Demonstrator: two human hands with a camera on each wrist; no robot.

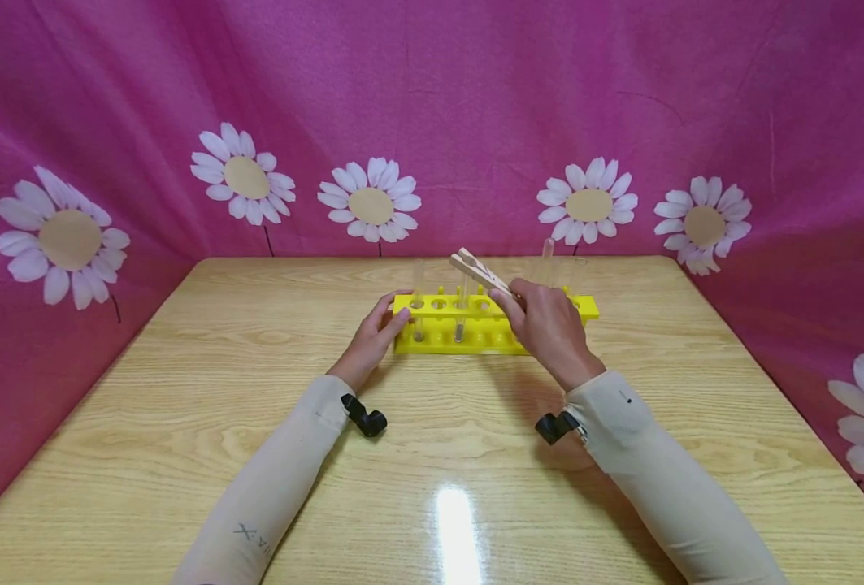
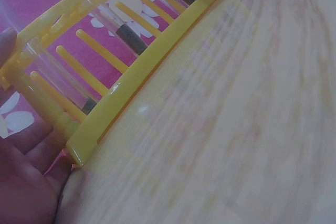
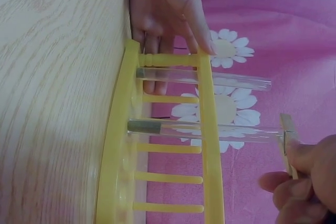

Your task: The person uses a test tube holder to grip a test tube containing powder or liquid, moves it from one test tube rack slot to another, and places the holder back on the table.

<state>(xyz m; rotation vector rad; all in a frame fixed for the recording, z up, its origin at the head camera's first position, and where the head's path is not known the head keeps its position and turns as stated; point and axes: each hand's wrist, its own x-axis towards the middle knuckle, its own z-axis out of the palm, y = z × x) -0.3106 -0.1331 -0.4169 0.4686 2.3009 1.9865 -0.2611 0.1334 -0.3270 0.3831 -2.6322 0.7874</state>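
Note:
A yellow test tube rack (image 1: 439,348) stands on the table, with clear test tubes upright in it. My left hand (image 1: 373,337) grips its left end, thumb at the top bar and fingers behind the end post, as the right wrist view shows. In my right hand (image 1: 552,329) is a wooden test tube clamp (image 1: 483,272), its tip pointing up and left. The clamp's tip overlaps the upper end of a test tube (image 3: 226,132) with dark contents at its bottom. Nearer my left hand, another test tube (image 3: 241,81) also has something dark at its base.
More test tubes (image 1: 548,253) rise from the rack's right part, partly behind my right hand. Yellow pegs (image 3: 168,177) stand in a row along the rack. A pink cloth (image 1: 475,97) with white flowers hangs around the wood-grain table (image 1: 256,325).

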